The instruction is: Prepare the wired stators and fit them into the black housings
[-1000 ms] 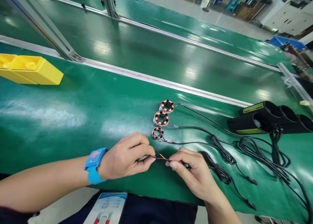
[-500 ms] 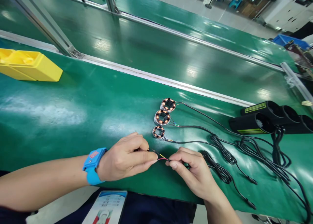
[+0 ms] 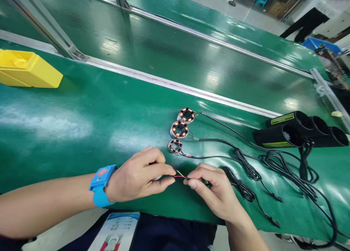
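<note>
Thin red, yellow and black wires [image 3: 179,174] stretch between my two hands. My left hand [image 3: 136,175], with a blue strap [image 3: 102,185] round its wrist, pinches their left ends; a small pale thing shows under its fingers, too hidden to name. My right hand [image 3: 212,189] is closed on the black cable where those wires come out. Just beyond my hands stand three ring-shaped motor stators with copper windings: a small one [image 3: 175,146], a larger one [image 3: 179,129] and another [image 3: 186,115] behind. Each has a black lead running to the right.
Coiled black cables [image 3: 243,187] lie right of my right hand. Several black tubes [image 3: 276,136] with yellow-green markings rest at the right. A yellow bin [image 3: 41,70] stands at the far left. A metal rail [image 3: 164,82] crosses the green bench. A phone [image 3: 116,231] lies on my lap.
My left fingers have shifted their pinch on the wires, and the thumb and forefinger sit closer together. The right hand keeps its hold. The whole view has shifted slightly; a person's dark-clothed legs appear at upper right.
</note>
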Demonstrator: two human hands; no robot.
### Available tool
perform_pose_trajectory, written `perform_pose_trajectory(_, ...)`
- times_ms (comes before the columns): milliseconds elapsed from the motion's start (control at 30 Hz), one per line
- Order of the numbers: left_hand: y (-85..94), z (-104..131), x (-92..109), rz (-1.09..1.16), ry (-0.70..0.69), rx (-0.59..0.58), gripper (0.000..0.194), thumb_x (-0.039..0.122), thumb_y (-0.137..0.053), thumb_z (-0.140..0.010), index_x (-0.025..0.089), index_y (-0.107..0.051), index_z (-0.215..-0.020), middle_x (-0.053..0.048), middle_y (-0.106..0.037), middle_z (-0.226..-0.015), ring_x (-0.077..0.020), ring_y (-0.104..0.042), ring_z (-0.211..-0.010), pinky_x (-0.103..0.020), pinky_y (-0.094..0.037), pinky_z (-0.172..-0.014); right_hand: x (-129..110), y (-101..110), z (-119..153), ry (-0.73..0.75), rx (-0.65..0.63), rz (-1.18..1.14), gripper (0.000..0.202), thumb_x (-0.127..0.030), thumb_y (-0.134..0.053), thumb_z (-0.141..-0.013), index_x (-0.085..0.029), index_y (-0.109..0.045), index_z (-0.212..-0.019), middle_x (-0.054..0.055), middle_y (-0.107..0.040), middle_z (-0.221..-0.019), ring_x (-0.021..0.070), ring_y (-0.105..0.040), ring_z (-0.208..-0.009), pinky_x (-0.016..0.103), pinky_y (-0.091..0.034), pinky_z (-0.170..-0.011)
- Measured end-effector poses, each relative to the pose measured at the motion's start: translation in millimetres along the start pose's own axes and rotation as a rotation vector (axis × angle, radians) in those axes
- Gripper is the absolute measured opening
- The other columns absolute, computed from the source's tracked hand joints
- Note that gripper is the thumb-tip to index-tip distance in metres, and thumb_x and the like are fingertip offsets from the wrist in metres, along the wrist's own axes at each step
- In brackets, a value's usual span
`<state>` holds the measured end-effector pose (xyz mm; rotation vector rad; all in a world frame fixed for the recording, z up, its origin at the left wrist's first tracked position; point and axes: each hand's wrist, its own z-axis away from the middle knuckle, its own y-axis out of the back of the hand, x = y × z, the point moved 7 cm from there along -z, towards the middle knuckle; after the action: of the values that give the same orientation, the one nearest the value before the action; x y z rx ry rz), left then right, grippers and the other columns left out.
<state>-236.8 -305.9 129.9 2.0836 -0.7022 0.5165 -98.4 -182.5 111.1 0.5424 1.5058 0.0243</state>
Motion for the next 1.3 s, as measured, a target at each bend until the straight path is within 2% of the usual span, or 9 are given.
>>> perform_pose_trajectory(100, 0.0, 0.0, -1.2, 0.029, 0.043, 0.006, 0.008, 0.016, -0.063, -0.101, 0.016, -0.070, -0.098, -0.001, -0.058, -0.084, -0.0109, -0.058, -0.071, -0.023, -0.050, -0.065, 0.3, 0.1, 0.0, 0.009, -0.002, -0.012, 0.019, -0.031, -0.065, -0.104, -0.020, -0.076, -0.093, 0.002, -0.071, -0.076, 0.0116, -0.061, -0.065, 0.023, -0.045, -0.060)
perform_pose_trajectory(233, 2.5, -1.1, 0.8, 0.016, 0.005, 0.008, 0.011, 0.013, -0.060, -0.102, 0.016, -0.070, -0.097, -0.001, -0.057, -0.084, -0.0107, -0.058, -0.071, -0.023, -0.050, -0.066, 1.8, -0.2, 0.2, 0.002, -0.010, -0.012, 0.019, -0.031, -0.065, -0.104, -0.019, -0.076, -0.093, 0.002, -0.072, -0.077, 0.0113, -0.062, -0.066, 0.022, -0.045, -0.060)
perform_pose_trajectory(500, 2.8, 1.5, 1.9, -0.025, -0.052, -0.032, 0.011, 0.020, -0.061, -0.104, 0.016, -0.071, -0.107, 0.000, -0.054, -0.080, -0.0121, -0.056, -0.068, -0.028, -0.048, -0.063, 2.9, -2.2, -0.8, -0.001, -0.019, -0.015, 0.019, -0.030, -0.065, -0.105, -0.019, -0.076, -0.094, 0.001, -0.069, -0.076, 0.0103, -0.060, -0.066, 0.021, -0.045, -0.061)
perform_pose_trajectory(633, 2.8, -1.3, 3.0, -0.062, -0.057, -0.039, 0.018, 0.024, -0.057, -0.107, 0.018, -0.074, -0.105, 0.001, -0.051, -0.077, -0.0110, -0.054, -0.066, -0.026, -0.047, -0.060, 1.1, -4.6, -1.9, 0.009, -0.016, -0.020, 0.017, -0.028, -0.066, -0.104, -0.019, -0.075, -0.092, -0.001, -0.065, -0.073, 0.0095, -0.057, -0.065, 0.020, -0.043, -0.061)
perform_pose_trajectory(767, 0.3, -1.6, 0.5, -0.008, -0.005, -0.039, 0.020, 0.031, -0.060, -0.106, 0.018, -0.075, -0.106, 0.000, -0.053, -0.081, -0.0101, -0.056, -0.067, -0.022, -0.049, -0.060, 2.6, -2.8, -1.3, -0.011, -0.010, -0.027, 0.020, -0.030, -0.065, -0.104, -0.019, -0.075, -0.091, -0.001, -0.064, -0.072, 0.0094, -0.055, -0.064, 0.021, -0.043, -0.060)
perform_pose_trajectory(900, -2.9, -0.4, -3.0, 0.051, 0.079, -0.038, 0.014, 0.018, -0.060, -0.103, 0.016, -0.074, -0.100, 0.000, -0.055, -0.084, -0.0084, -0.056, -0.066, -0.019, -0.048, -0.060, 6.8, 2.2, 0.1, -0.052, 0.003, -0.055, 0.022, -0.034, -0.066, -0.104, -0.019, -0.077, -0.092, 0.000, -0.068, -0.075, 0.0103, -0.058, -0.065, 0.022, -0.044, -0.060)
perform_pose_trajectory(1000, -1.6, -1.0, -2.8, 0.061, 0.081, -0.020, 0.014, 0.012, -0.060, -0.100, 0.016, -0.073, -0.097, 0.000, -0.055, -0.084, -0.0085, -0.057, -0.068, -0.020, -0.049, -0.063, 7.8, 2.3, 0.2, -0.063, -0.005, -0.058, 0.023, -0.035, -0.066, -0.104, -0.019, -0.077, -0.092, 0.001, -0.069, -0.076, 0.0107, -0.058, -0.065, 0.023, -0.044, -0.060)
perform_pose_trajectory(1300, 2.0, -3.9, 2.7, 0.024, 0.000, -0.038, 0.015, 0.014, -0.059, -0.103, 0.014, -0.073, -0.101, 0.000, -0.052, -0.079, -0.0099, -0.056, -0.067, -0.022, -0.048, -0.061, 8.2, -2.6, -1.4, -0.063, -0.019, -0.051, 0.024, -0.035, -0.065, -0.104, -0.018, -0.077, -0.091, 0.000, -0.067, -0.074, 0.0105, -0.058, -0.065, 0.022, -0.044, -0.061)
